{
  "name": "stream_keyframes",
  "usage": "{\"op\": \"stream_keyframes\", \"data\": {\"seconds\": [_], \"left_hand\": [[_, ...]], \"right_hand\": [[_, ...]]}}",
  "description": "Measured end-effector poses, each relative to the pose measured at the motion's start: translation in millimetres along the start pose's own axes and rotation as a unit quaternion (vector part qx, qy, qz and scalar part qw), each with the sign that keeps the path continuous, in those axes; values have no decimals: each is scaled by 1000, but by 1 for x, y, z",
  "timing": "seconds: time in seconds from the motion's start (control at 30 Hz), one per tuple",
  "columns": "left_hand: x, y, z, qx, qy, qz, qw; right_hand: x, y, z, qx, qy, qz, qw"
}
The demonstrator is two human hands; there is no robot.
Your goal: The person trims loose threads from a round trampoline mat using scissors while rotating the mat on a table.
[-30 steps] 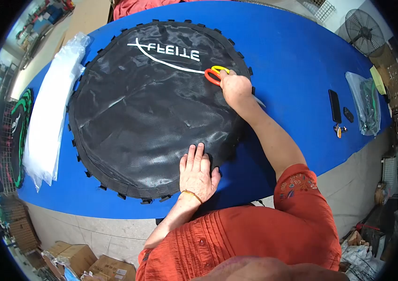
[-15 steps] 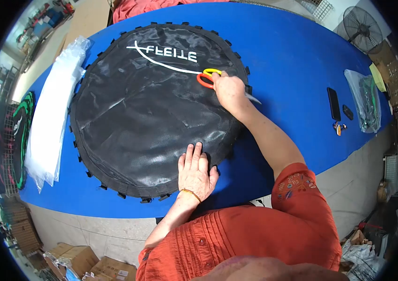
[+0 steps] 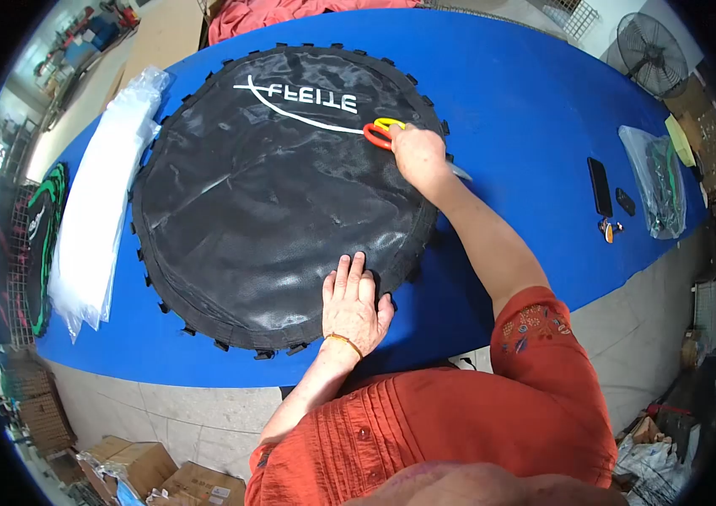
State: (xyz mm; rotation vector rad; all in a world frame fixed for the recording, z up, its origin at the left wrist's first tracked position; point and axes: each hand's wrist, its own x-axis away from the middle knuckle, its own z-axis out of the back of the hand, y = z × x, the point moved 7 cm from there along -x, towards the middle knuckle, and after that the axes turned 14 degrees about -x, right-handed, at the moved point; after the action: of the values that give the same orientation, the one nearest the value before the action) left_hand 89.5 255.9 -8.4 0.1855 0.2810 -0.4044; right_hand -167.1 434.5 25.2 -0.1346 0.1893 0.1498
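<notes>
A round black trampoline mat [image 3: 273, 194] lies flat on the blue table [image 3: 509, 93]. White lettering and a curved white line mark its far part, and small black tabs line its rim. My left hand [image 3: 353, 310] rests flat on the mat's near edge, fingers stretched out. Over the mat's right edge, my right hand [image 3: 421, 154] is closed around a pair of scissors [image 3: 378, 135] with red and yellow handle loops. The blades point back toward me, mostly hidden under the hand and wrist.
Clear plastic bags [image 3: 105, 198] lie along the table's left side. To the right are a black phone [image 3: 600, 186], a small dark object [image 3: 625, 201] and a bagged item [image 3: 654, 181]. A fan [image 3: 651, 55] stands beyond the far right edge. Cardboard boxes [image 3: 134, 465] sit on the floor.
The view has shifted slightly. My right hand, with the scissors, has moved a little to the right and away from me. My left hand stays flat on the mat.
</notes>
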Motion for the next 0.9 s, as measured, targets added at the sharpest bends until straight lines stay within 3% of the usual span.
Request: {"op": "stream_keyframes", "data": {"seconds": [0.27,0.43,0.53,0.6,0.73,0.9], "left_hand": [[-1,-3,10,31,41,-2,999],[-2,-23,66,293,96,40,951],[-10,-15,160,457,109,-17,882],[-8,-10,202,584,111,-69,802],[-13,12,257,703,109,-215,669],[-7,36,265,759,56,-241,602]], "right_hand": [[-25,17,-4,14,14,-49,999],[5,10,-12,59,111,-8,992],[6,12,-13,23,138,-7,990],[6,12,-15,26,151,6,988],[9,11,-10,-6,174,27,984],[9,11,-9,-8,158,10,987]]}}
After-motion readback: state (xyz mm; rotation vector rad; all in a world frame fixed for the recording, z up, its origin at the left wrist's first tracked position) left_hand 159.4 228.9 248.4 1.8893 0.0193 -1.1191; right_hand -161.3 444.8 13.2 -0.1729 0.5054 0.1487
